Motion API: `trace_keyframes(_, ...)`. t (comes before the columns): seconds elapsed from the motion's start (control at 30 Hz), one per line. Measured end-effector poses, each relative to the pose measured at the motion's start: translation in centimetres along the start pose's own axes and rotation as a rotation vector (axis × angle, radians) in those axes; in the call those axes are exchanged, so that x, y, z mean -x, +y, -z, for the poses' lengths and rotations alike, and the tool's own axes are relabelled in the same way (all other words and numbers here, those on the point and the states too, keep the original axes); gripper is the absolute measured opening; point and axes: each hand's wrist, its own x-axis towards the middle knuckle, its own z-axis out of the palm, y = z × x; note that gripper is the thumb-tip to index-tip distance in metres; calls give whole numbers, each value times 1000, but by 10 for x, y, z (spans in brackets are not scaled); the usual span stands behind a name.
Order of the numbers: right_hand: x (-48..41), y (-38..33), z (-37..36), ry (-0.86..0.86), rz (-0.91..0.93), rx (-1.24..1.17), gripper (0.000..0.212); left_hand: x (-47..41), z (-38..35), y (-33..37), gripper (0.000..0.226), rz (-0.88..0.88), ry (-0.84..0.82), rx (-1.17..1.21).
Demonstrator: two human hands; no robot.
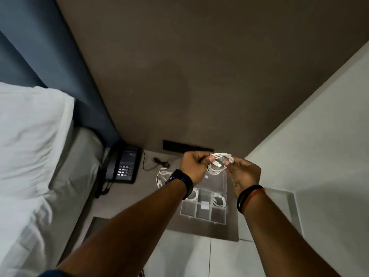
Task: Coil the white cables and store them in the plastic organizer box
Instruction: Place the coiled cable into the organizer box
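Your left hand (194, 163) and right hand (244, 173) both pinch a coiled white cable (218, 163), held above the open plastic organizer box (203, 213) on the bedside table (127, 196). Two compartments already hold coils. Another loose white cable (161, 177) lies left of the box.

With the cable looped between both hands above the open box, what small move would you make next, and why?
Probably lower the coiled white cable, held by the left hand and right hand, into a free compartment of the organizer box. The coil looks finished, its connector is tucked inside, the box stands open just below, and some compartments appear empty.
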Motion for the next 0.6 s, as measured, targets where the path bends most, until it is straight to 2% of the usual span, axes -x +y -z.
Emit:
trace_keyframes(0.07, -9, 42, 4, -48, -50, 11, 11, -3, 2, -44, 16, 61, 23, 9)
trace_keyframes(0.23, -33, 149, 12, -176, -74, 142, 9, -7, 7, -158, 15, 175, 89, 20)
trace_keyframes(0.33, -50, 208, 14, -238, -97, 211, 16, -13, 5, -216, 20, 244, 138, 75)
trace_keyframes(0.47, -75, 270, 9, -240, -132, 208, 17, -30, 3, -280, 18, 314, 212, 153)
trace_keyframes(0.6, -101, 312, 4, -254, -133, 263, 14, -48, 3, -329, 14, 361, 194, 55)
